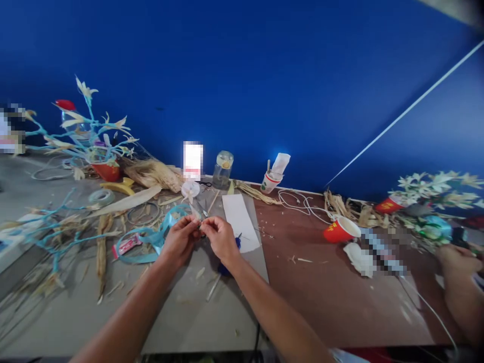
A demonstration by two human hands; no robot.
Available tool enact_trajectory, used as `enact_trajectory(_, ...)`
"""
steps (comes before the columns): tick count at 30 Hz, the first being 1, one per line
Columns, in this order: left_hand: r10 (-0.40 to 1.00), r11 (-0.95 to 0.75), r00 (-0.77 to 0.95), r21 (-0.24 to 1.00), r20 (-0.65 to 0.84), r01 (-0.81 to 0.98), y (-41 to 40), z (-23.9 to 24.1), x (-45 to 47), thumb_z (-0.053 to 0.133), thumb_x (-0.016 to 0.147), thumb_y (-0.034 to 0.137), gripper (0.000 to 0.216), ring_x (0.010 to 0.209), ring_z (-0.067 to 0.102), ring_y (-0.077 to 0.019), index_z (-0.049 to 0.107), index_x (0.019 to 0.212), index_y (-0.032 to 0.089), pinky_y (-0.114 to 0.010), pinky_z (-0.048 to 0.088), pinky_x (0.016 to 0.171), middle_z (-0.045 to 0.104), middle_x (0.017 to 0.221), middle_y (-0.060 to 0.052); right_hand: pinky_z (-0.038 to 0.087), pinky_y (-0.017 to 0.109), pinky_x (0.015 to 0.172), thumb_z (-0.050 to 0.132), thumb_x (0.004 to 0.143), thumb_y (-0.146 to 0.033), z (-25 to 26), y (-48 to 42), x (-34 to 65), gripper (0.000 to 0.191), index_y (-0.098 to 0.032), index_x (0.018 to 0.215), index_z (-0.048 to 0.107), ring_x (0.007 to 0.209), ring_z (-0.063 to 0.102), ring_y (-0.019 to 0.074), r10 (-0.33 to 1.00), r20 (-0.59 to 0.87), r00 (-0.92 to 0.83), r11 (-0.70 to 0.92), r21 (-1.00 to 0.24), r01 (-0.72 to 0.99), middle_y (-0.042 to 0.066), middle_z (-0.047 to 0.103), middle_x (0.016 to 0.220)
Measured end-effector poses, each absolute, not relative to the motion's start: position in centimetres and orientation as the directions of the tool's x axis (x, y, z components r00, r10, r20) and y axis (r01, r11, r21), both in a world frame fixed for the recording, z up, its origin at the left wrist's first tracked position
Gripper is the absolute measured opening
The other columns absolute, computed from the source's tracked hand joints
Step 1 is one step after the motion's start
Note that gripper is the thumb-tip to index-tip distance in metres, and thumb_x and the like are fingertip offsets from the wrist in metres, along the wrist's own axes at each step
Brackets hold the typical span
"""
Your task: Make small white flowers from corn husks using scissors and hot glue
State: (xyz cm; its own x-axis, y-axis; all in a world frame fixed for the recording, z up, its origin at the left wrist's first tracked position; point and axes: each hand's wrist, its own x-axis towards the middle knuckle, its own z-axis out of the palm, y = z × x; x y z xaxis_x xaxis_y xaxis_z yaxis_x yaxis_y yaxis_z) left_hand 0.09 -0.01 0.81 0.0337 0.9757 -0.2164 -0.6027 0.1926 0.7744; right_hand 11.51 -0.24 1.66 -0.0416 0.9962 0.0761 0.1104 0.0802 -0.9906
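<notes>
My left hand (182, 238) and my right hand (222, 238) meet over the grey part of the table, fingertips pinched close together. Between them is something small that I cannot make out; the fingers hide most of it. A light-blue ribbon (151, 241) lies looped beside and partly behind my left hand. Just beyond the fingertips is a pair of scissors (204, 207), partly covered. Under my right wrist a dark blue object (224, 269) shows in part. A white paper strip (241, 222) lies to the right of that hand.
Blue-wrapped branches with pale flowers (88, 126) stand in a red pot (106, 171) at the left. Dried husks (151, 174) and a glass jar (223, 170) line the wall. Rightward are a red paper cup (342, 229), white cable (298, 201) and another person's hand (459, 264).
</notes>
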Motion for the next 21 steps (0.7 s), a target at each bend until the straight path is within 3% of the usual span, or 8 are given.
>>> enact_trajectory(7,0.968,0.227,0.066,0.733,-0.242,-0.641,-0.11,1.09,0.01,0.076,0.06,0.017,0.019,0.048,0.045,-0.004,0.06,0.07,0.012,-0.015,0.041,0.05,0.054,0.059,0.003,0.042,0.024,0.06,0.055,0.076,-0.031,1.51,-0.55,11.72,0.013,-0.02,0.069,0.058,0.061,0.053,0.013,0.991,0.128,-0.044,0.136,-0.932,0.336,-0.001,0.06,0.065)
enact_trajectory(21,0.971,0.237,0.15,0.679,-0.185,-0.695,-0.01,1.11,-0.13,0.069,0.066,0.011,0.01,0.047,0.044,-0.0037,0.064,0.074,0.011,-0.018,0.044,0.055,0.057,0.062,0.001,0.044,0.023,0.062,0.052,0.082,-0.034,0.75,-0.42,11.78,0.019,-0.018,0.075,0.059,0.065,0.058,0.014,0.987,0.16,-0.027,0.159,-0.918,0.362,0.001,0.065,0.069)
